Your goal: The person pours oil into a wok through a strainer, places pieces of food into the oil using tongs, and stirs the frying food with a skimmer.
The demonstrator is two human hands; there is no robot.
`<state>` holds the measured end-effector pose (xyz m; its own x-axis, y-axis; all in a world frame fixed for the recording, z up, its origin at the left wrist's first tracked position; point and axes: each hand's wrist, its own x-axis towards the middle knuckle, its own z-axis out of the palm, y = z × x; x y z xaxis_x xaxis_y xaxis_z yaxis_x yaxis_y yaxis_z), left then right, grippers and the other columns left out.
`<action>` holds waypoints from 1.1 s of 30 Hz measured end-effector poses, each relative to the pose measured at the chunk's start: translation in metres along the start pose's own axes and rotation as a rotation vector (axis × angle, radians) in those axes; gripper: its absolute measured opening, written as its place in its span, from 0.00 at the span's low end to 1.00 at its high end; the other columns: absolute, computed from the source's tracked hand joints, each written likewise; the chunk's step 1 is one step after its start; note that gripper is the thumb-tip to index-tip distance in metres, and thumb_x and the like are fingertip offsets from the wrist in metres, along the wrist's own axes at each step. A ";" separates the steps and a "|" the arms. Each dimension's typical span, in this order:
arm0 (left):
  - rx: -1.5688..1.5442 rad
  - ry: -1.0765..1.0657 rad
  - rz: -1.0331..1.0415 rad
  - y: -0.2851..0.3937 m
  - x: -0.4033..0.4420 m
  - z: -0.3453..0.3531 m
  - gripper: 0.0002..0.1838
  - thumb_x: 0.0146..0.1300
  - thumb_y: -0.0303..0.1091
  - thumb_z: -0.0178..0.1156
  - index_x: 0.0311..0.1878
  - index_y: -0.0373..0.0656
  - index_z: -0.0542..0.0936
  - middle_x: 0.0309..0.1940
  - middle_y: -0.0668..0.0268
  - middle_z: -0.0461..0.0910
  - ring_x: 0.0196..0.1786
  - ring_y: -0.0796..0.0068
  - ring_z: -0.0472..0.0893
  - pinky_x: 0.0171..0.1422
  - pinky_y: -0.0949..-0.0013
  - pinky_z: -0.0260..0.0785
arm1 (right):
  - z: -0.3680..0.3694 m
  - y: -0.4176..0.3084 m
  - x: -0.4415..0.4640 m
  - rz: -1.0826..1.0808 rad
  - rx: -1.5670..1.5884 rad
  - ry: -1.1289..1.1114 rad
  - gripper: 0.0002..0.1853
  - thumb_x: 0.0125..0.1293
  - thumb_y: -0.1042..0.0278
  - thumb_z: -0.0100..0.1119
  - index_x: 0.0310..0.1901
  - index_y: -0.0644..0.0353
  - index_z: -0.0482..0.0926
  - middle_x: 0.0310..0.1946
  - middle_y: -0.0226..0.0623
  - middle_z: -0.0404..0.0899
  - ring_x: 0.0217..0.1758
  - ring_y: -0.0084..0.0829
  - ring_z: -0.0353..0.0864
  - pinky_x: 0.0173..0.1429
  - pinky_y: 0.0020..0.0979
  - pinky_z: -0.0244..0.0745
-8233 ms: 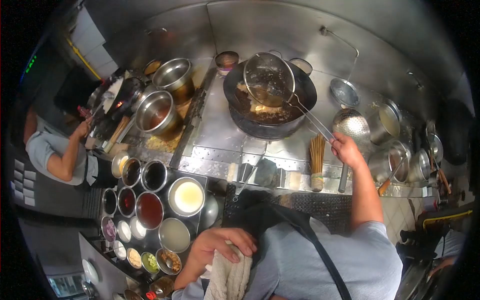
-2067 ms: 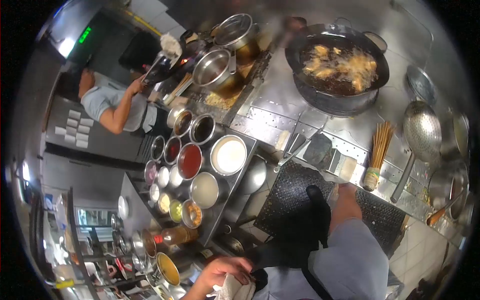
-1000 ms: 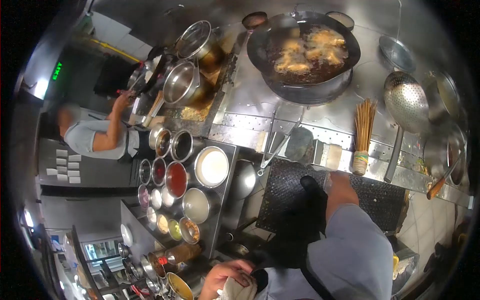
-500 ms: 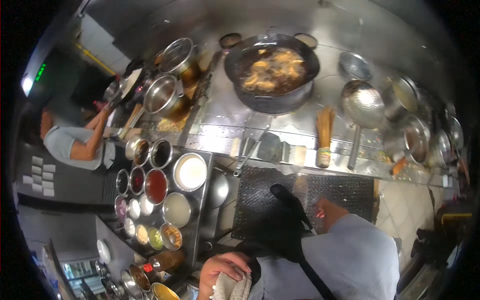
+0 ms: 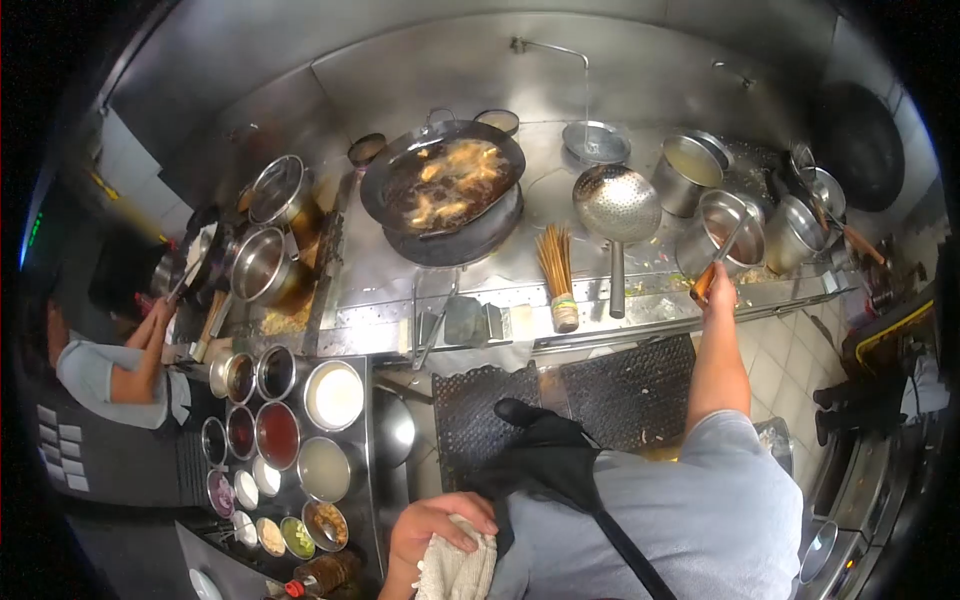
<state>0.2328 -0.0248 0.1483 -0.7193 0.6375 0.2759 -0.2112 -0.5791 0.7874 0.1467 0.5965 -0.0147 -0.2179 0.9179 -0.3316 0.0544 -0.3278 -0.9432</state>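
Observation:
My right hand (image 5: 718, 290) is closed around the wooden grip of a long metal utensil (image 5: 738, 236). Its shaft leans into a steel pot (image 5: 692, 250) at the counter's right side, and its head is hidden there. Close to my body, my left hand (image 5: 440, 528) grips a folded beige cloth (image 5: 462, 562). Pieces of golden food (image 5: 455, 170) fry in bubbling dark oil in a large black wok (image 5: 378, 185). Between the wok and the pot lie a perforated strainer (image 5: 617, 203) and a bamboo brush (image 5: 559, 280).
Water runs from a tap (image 5: 545, 44) into a metal bowl (image 5: 596, 143). Several bowls of sauces and seasonings, one of red sauce (image 5: 277, 436), stand on the left counter. Another person (image 5: 115, 375) works at the far left. Black mats (image 5: 630, 400) cover the floor before the stove.
My right hand has reached forward and right from beside my body and taken hold of the wooden-handled utensil. The view has shifted right. My left hand still holds the cloth.

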 end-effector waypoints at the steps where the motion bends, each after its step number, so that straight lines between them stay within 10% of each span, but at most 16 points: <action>1: -0.003 -0.030 -0.005 0.001 0.003 0.000 0.07 0.58 0.30 0.67 0.34 0.36 0.85 0.42 0.42 0.82 0.47 0.45 0.81 0.50 0.51 0.73 | 0.009 -0.007 -0.002 -0.020 -0.039 -0.045 0.25 0.63 0.42 0.65 0.42 0.61 0.78 0.26 0.32 0.72 0.30 0.30 0.75 0.31 0.44 0.71; 4: 0.023 -0.003 0.032 0.001 0.001 0.003 0.06 0.58 0.29 0.67 0.33 0.35 0.85 0.42 0.42 0.82 0.48 0.44 0.81 0.51 0.49 0.73 | 0.021 0.024 0.068 -0.197 -0.106 0.048 0.20 0.62 0.48 0.67 0.37 0.61 0.79 0.22 0.35 0.72 0.22 0.32 0.73 0.26 0.39 0.70; 7: 0.065 -0.070 0.176 0.003 0.003 0.000 0.24 0.57 0.51 0.73 0.43 0.36 0.85 0.45 0.40 0.81 0.43 0.52 0.78 0.49 0.55 0.68 | 0.030 0.026 0.078 -0.109 -0.080 -0.088 0.12 0.62 0.61 0.63 0.29 0.60 0.77 0.19 0.36 0.72 0.17 0.32 0.71 0.21 0.36 0.67; 10: 0.058 -0.037 0.145 0.009 -0.005 -0.008 0.07 0.59 0.29 0.65 0.33 0.34 0.84 0.42 0.39 0.82 0.48 0.41 0.81 0.53 0.43 0.72 | 0.036 0.017 0.057 -0.138 -0.075 -0.161 0.08 0.62 0.65 0.61 0.32 0.61 0.76 0.20 0.35 0.73 0.18 0.30 0.73 0.21 0.34 0.69; 16: 0.063 -0.020 0.157 0.010 0.011 -0.013 0.08 0.61 0.30 0.63 0.32 0.33 0.84 0.41 0.38 0.82 0.47 0.39 0.81 0.53 0.42 0.72 | 0.081 0.007 -0.088 -0.285 0.112 -0.505 0.10 0.65 0.70 0.56 0.47 0.58 0.72 0.26 0.31 0.73 0.20 0.24 0.73 0.21 0.27 0.69; 24: 0.081 0.029 0.182 0.010 0.040 -0.014 0.07 0.58 0.29 0.68 0.35 0.34 0.85 0.41 0.39 0.82 0.47 0.41 0.81 0.52 0.44 0.72 | 0.249 -0.098 -0.089 0.010 0.311 -1.077 0.05 0.66 0.68 0.55 0.34 0.58 0.74 0.22 0.32 0.74 0.19 0.26 0.72 0.23 0.31 0.71; 30: 0.183 -0.027 0.202 0.007 0.040 -0.024 0.16 0.62 0.42 0.69 0.43 0.37 0.84 0.45 0.40 0.81 0.39 0.56 0.78 0.45 0.57 0.66 | 0.374 -0.084 -0.018 -0.463 -0.273 -0.538 0.12 0.60 0.65 0.57 0.37 0.68 0.75 0.26 0.43 0.80 0.28 0.39 0.84 0.27 0.37 0.77; 33: 0.184 -0.076 0.266 0.004 0.036 -0.038 0.18 0.62 0.43 0.69 0.45 0.37 0.84 0.48 0.39 0.80 0.40 0.56 0.78 0.46 0.57 0.65 | 0.342 -0.047 -0.040 -0.278 0.172 -0.313 0.12 0.59 0.67 0.59 0.37 0.69 0.78 0.27 0.50 0.84 0.26 0.39 0.85 0.33 0.40 0.80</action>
<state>0.1810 -0.0237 0.1405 -0.6801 0.5166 0.5201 0.1055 -0.6331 0.7669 -0.1800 0.4985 0.0499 -0.4870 0.8732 -0.0183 -0.2047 -0.1345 -0.9695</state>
